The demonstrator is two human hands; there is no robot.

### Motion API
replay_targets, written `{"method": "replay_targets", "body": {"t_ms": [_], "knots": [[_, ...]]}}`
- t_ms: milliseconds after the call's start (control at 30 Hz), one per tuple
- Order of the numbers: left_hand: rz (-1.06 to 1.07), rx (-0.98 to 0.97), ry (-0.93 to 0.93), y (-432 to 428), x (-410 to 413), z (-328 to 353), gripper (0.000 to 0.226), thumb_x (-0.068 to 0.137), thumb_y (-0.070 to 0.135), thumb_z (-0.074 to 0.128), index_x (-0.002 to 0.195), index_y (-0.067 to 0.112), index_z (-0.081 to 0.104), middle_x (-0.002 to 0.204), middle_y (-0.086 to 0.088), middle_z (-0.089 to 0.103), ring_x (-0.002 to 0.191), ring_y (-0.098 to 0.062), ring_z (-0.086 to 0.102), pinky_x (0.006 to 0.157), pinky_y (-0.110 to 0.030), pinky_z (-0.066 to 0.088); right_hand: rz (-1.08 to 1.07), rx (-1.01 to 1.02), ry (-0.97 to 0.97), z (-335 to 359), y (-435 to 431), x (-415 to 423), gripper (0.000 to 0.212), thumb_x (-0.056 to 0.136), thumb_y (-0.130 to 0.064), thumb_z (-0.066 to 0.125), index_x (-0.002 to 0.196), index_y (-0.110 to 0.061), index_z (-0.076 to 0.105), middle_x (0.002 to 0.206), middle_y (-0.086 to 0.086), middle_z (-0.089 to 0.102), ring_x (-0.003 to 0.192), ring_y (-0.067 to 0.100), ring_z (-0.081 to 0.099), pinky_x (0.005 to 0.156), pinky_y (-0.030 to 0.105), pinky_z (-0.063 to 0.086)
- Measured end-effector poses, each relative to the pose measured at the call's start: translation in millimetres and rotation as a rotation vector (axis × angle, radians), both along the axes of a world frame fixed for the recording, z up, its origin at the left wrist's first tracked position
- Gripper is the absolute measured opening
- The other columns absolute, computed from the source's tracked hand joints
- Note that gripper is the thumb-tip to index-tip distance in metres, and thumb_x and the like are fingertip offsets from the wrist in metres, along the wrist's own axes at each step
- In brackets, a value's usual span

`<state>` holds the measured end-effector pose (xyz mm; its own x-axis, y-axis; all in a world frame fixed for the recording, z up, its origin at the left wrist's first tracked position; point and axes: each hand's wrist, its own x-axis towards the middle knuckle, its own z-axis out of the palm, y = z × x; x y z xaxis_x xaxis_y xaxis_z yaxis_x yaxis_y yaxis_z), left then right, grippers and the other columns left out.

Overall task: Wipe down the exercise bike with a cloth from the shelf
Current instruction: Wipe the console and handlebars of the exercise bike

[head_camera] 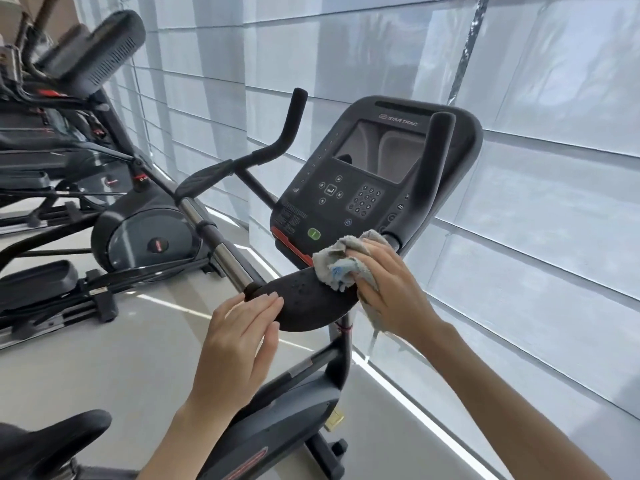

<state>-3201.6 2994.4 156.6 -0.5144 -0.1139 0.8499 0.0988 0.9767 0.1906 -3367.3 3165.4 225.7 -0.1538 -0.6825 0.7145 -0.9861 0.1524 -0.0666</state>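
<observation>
The black exercise bike fills the middle of the head view, with its console point(360, 181) and a padded elbow rest point(304, 303) on the handlebar. My right hand point(391, 289) presses a crumpled grey cloth point(341, 263) onto the right end of the pad, just below the console, and part of the cloth hangs down under my palm. My left hand point(242, 327) rests with straight fingers on the pad's left edge, next to the chrome handlebar tube point(221, 249). The saddle point(52, 441) shows at the bottom left.
An elliptical trainer point(138, 233) stands to the left, with another machine point(86, 53) behind it. White window blinds point(519, 202) run close along the right and back. Pale floor point(121, 358) lies between the machines.
</observation>
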Motion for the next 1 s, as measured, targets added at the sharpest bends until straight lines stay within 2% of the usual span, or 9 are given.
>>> {"method": "replay_targets", "body": {"t_ms": [133, 267, 367, 467, 567, 633, 733, 900, 1000], "knots": [[-0.007, 0.03, 0.044, 0, -3, -5, 0.033, 0.093, 0.014, 0.042, 0.11, 0.001, 0.068, 0.113, -0.008, 0.068, 0.11, -0.013, 0.055, 0.107, -0.029, 0.033, -0.029, -0.011, -0.02, -5, -9, 16, 0.025, 0.093, -0.011, 0.056, 0.113, -0.002, 0.065, 0.126, 0.01, 0.059, 0.122, 0.024, 0.049, 0.109, 0.043, 0.031], [0.03, 0.052, 0.09, 3, -9, -8, 0.038, 0.097, 0.02, 0.039, 0.104, -0.002, 0.069, 0.105, -0.013, 0.07, 0.105, -0.017, 0.056, 0.102, -0.03, 0.037, 0.14, 0.074, -0.063, -21, -6, 46, 0.042, 0.099, -0.033, 0.039, 0.112, -0.003, 0.065, 0.121, 0.009, 0.063, 0.122, 0.017, 0.047, 0.112, 0.037, 0.029], [0.039, 0.034, 0.092, 2, -9, -9, 0.036, 0.096, 0.019, 0.041, 0.103, -0.001, 0.07, 0.105, -0.012, 0.071, 0.104, -0.018, 0.058, 0.099, -0.036, 0.04, 0.229, 0.072, -0.197, -4, 4, 40, 0.032, 0.097, -0.025, 0.043, 0.112, -0.006, 0.064, 0.123, 0.004, 0.061, 0.125, 0.017, 0.047, 0.108, 0.042, 0.034], [0.032, 0.003, 0.07, 0, -6, -5, 0.032, 0.092, 0.016, 0.045, 0.102, 0.001, 0.072, 0.105, -0.009, 0.071, 0.102, -0.019, 0.064, 0.101, -0.036, 0.04, 0.174, -0.102, -0.209, 26, 17, 13, 0.024, 0.095, -0.017, 0.047, 0.112, -0.01, 0.062, 0.121, -0.003, 0.058, 0.122, 0.012, 0.048, 0.103, 0.047, 0.041], [-0.002, -0.03, 0.051, -8, -5, 1, 0.033, 0.092, 0.017, 0.045, 0.099, 0.002, 0.074, 0.103, -0.008, 0.072, 0.1, -0.021, 0.066, 0.101, -0.038, 0.041, 0.073, -0.126, -0.053, 51, 25, -14, 0.023, 0.095, -0.014, 0.052, 0.111, -0.002, 0.064, 0.118, -0.001, 0.057, 0.117, 0.015, 0.051, 0.102, 0.047, 0.04], [-0.028, -0.05, 0.043, -16, -7, 5, 0.033, 0.093, 0.017, 0.045, 0.1, 0.003, 0.074, 0.103, -0.007, 0.072, 0.099, -0.02, 0.067, 0.101, -0.038, 0.041, 0.012, -0.055, 0.1, 59, 30, -30, 0.024, 0.092, -0.012, 0.054, 0.109, 0.002, 0.064, 0.12, 0.005, 0.059, 0.118, 0.021, 0.051, 0.105, 0.045, 0.037], [-0.082, -0.098, 0.047, -30, -15, 10, 0.033, 0.093, 0.017, 0.045, 0.101, 0.003, 0.074, 0.104, -0.005, 0.072, 0.096, -0.016, 0.067, 0.1, -0.036, 0.041, -0.081, 0.063, 0.392, 78, 33, -59, 0.031, 0.092, -0.018, 0.054, 0.109, 0.005, 0.064, 0.121, 0.016, 0.061, 0.117, 0.033, 0.053, 0.105, 0.05, 0.037], [-0.258, -0.138, 0.023, -52, -30, 20, 0.031, 0.092, 0.019, 0.048, 0.1, 0.005, 0.075, 0.103, -0.003, 0.072, 0.094, -0.012, 0.066, 0.098, -0.036, 0.044, -0.292, 0.209, 0.763, 123, 23, -115, 0.027, 0.094, -0.018, 0.059, 0.114, -0.001, 0.065, 0.126, 0.016, 0.059, 0.122, 0.034, 0.051, 0.105, 0.054, 0.037], [-0.362, -0.133, -0.006, -66, -34, 19, 0.031, 0.092, 0.02, 0.048, 0.102, 0.008, 0.075, 0.105, 0.001, 0.072, 0.096, -0.008, 0.065, 0.098, -0.034, 0.044, -0.421, 0.362, 0.831, 134, 12, -139, 0.024, 0.096, -0.017, 0.053, 0.114, -0.006, 0.065, 0.127, 0.012, 0.059, 0.126, 0.032, 0.048, 0.107, 0.055, 0.033]]}}
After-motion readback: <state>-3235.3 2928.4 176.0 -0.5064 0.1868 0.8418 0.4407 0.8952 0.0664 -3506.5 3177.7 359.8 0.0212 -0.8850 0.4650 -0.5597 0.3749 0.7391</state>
